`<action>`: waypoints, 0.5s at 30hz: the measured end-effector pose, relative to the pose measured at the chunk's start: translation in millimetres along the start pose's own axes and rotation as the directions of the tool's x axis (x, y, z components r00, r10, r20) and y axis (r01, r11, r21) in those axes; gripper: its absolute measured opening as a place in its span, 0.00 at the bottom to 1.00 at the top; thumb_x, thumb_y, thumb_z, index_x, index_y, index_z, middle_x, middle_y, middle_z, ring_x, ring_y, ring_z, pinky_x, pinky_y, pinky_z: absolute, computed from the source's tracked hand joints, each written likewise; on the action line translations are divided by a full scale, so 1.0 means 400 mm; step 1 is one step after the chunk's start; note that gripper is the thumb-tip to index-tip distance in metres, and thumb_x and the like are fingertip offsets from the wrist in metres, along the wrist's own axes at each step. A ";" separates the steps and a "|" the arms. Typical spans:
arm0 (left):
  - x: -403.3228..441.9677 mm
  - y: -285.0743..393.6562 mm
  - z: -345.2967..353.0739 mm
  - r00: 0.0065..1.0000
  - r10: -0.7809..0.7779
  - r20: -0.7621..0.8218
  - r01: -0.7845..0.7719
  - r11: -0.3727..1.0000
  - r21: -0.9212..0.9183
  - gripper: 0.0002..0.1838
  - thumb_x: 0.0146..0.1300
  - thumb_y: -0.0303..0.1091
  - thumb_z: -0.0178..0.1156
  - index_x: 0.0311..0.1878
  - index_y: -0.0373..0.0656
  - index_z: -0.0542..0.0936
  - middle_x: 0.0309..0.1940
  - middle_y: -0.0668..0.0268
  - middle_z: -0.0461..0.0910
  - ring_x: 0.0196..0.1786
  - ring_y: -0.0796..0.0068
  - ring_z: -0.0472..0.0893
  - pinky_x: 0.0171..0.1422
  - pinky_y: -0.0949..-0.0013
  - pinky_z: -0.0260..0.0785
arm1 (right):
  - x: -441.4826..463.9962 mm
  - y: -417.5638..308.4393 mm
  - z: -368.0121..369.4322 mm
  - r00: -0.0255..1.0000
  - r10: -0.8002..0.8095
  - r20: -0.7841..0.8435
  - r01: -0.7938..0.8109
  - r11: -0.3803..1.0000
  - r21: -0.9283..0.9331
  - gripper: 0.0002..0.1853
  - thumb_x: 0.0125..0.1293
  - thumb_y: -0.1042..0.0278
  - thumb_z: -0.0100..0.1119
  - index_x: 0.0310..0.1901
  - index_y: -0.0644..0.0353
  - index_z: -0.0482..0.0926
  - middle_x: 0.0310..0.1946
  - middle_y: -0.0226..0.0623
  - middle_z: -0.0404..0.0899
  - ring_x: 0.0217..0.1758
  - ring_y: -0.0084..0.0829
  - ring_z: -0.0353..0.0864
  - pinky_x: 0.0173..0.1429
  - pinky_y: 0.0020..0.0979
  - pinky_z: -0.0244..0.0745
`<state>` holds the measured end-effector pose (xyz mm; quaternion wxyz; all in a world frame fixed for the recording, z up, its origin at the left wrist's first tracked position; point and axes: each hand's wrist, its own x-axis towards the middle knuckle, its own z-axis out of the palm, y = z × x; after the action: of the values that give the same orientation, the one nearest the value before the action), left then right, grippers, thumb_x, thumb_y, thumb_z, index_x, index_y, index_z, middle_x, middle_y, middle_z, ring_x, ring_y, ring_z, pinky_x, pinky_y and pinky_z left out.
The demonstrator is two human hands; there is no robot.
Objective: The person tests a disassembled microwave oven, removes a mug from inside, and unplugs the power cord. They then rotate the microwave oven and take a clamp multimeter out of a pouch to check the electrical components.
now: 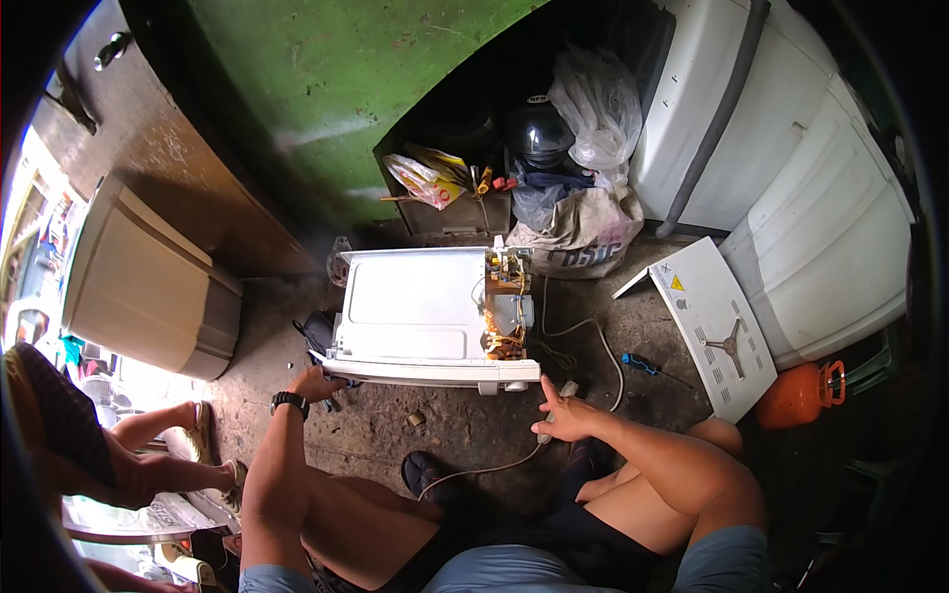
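A white appliance (415,306) with its cover off lies on the floor in front of me, wires and parts exposed along its right side. My left hand (314,383), a black watch on its wrist, holds the near left corner, its fingertips partly hidden at the edge. Near the other front corner is my right hand (565,415), fingers spread and index finger pointing at the corner. A pale cord (618,371) loops beside the appliance and passes by the right hand.
Right of the appliance lie a blue screwdriver (641,364), a white metal cover (717,326) with a three-armed part on it, and an orange tank (799,393). Bags (583,232) and a tool box (455,215) stand behind. Another person's legs (148,460) are at the left.
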<state>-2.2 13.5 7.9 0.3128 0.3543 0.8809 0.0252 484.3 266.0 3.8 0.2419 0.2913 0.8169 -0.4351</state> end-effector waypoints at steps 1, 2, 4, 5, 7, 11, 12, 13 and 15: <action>0.003 -0.003 0.002 1.000 0.000 0.000 0.000 1.000 0.000 0.30 0.57 0.57 0.71 0.44 0.35 0.84 0.31 0.59 0.87 0.34 0.68 0.86 0.41 0.64 0.77 | 0.001 0.001 0.001 1.000 0.000 -0.002 0.000 1.000 -0.001 0.62 0.68 0.44 0.62 0.78 0.65 0.21 0.69 0.49 0.73 0.68 0.51 0.77 0.74 0.37 0.68; 0.001 0.000 0.002 1.000 -0.010 -0.008 0.010 1.000 0.007 0.30 0.57 0.57 0.71 0.44 0.35 0.84 0.31 0.60 0.87 0.34 0.69 0.86 0.41 0.64 0.77 | 0.001 0.001 0.001 1.000 0.000 -0.002 0.000 1.000 -0.001 0.62 0.68 0.44 0.62 0.78 0.65 0.21 0.69 0.49 0.73 0.68 0.51 0.77 0.74 0.37 0.68; -0.003 0.004 -0.003 1.000 -0.020 -0.016 0.020 1.000 0.015 0.30 0.57 0.58 0.71 0.44 0.36 0.84 0.31 0.60 0.87 0.34 0.69 0.86 0.42 0.64 0.78 | 0.001 0.003 0.002 1.000 0.000 -0.010 0.000 1.000 0.004 0.62 0.67 0.44 0.63 0.78 0.65 0.22 0.69 0.48 0.74 0.67 0.51 0.77 0.74 0.38 0.68; -0.007 0.013 -0.014 0.996 -0.068 0.056 0.065 0.997 0.040 0.33 0.57 0.58 0.69 0.52 0.35 0.83 0.43 0.53 0.85 0.47 0.62 0.85 0.52 0.61 0.76 | 0.001 0.003 0.004 1.000 0.001 -0.011 -0.001 1.000 0.003 0.62 0.67 0.44 0.63 0.78 0.65 0.22 0.69 0.48 0.74 0.67 0.51 0.77 0.74 0.38 0.68; -0.003 0.025 -0.019 0.986 -0.109 0.122 0.102 0.993 0.063 0.38 0.58 0.59 0.68 0.59 0.35 0.81 0.55 0.46 0.84 0.60 0.54 0.83 0.63 0.58 0.74 | 0.001 0.005 0.004 1.000 -0.008 -0.015 0.008 1.000 0.006 0.62 0.67 0.44 0.63 0.78 0.65 0.23 0.68 0.48 0.74 0.67 0.51 0.77 0.73 0.38 0.68; 0.010 0.000 -0.006 0.990 -0.072 0.121 0.072 0.997 0.005 0.37 0.58 0.58 0.68 0.59 0.34 0.81 0.55 0.46 0.84 0.60 0.54 0.82 0.64 0.58 0.73 | 0.005 0.008 0.006 1.000 0.002 -0.013 -0.002 1.000 0.001 0.62 0.67 0.43 0.63 0.78 0.65 0.22 0.68 0.47 0.75 0.67 0.51 0.77 0.73 0.38 0.68; 0.023 -0.022 0.008 0.993 -0.056 0.107 0.057 0.998 -0.010 0.37 0.57 0.58 0.68 0.59 0.35 0.81 0.55 0.46 0.84 0.60 0.54 0.82 0.64 0.58 0.73 | 0.006 0.009 0.007 1.000 0.003 -0.016 -0.003 1.000 0.000 0.62 0.67 0.43 0.63 0.78 0.65 0.22 0.68 0.47 0.75 0.67 0.51 0.77 0.73 0.38 0.68; 0.048 -0.059 0.034 1.000 0.015 0.001 -0.015 1.000 0.010 0.29 0.58 0.55 0.70 0.50 0.37 0.84 0.35 0.60 0.87 0.36 0.69 0.85 0.43 0.64 0.78 | 0.008 0.011 0.009 1.000 0.002 -0.016 -0.002 1.000 -0.008 0.62 0.67 0.43 0.63 0.78 0.65 0.22 0.68 0.47 0.75 0.67 0.51 0.77 0.73 0.38 0.68; 0.047 -0.057 0.032 1.000 0.019 0.010 -0.019 1.000 0.003 0.29 0.58 0.55 0.70 0.50 0.37 0.84 0.35 0.61 0.87 0.36 0.69 0.85 0.44 0.64 0.78 | 0.007 0.008 0.007 1.000 0.001 -0.015 -0.001 1.000 -0.016 0.63 0.67 0.43 0.63 0.78 0.65 0.22 0.68 0.47 0.75 0.67 0.51 0.77 0.73 0.38 0.68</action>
<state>-19.3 6.3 -18.4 0.3165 0.3632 0.8759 0.0249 484.9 265.9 -1.2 0.2384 0.2930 0.8220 -0.4262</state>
